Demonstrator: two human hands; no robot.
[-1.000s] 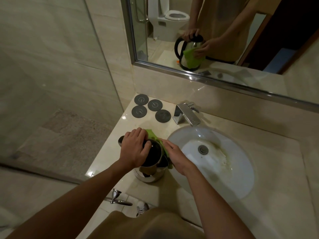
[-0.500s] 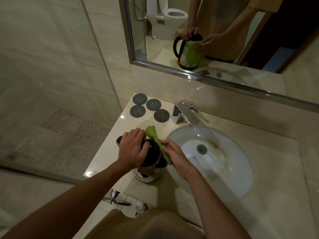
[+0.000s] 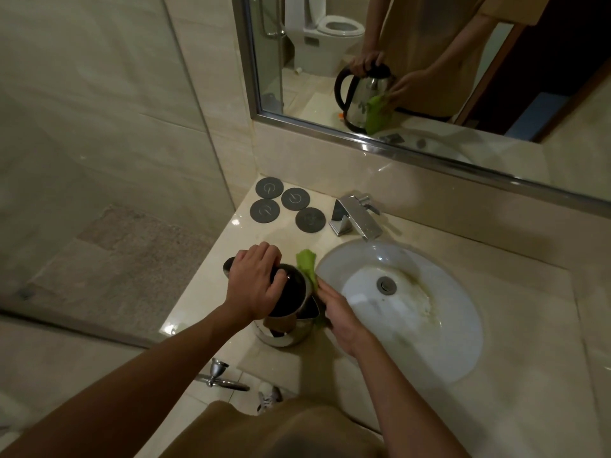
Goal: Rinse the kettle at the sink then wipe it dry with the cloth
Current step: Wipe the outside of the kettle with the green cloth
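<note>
Kettle held steady for wiping at the counter's front edge

Counter room is tight on the left: the steel kettle stands upright near the front edge, just beside the sink basin. Left hand is clamped over its black top and handle, probably the surest hold, since polished wet steel is likely slippery. Right hand presses the soft green cloth against the kettle's right wall. 4 dark round coasters lie behind, well apart.
</note>
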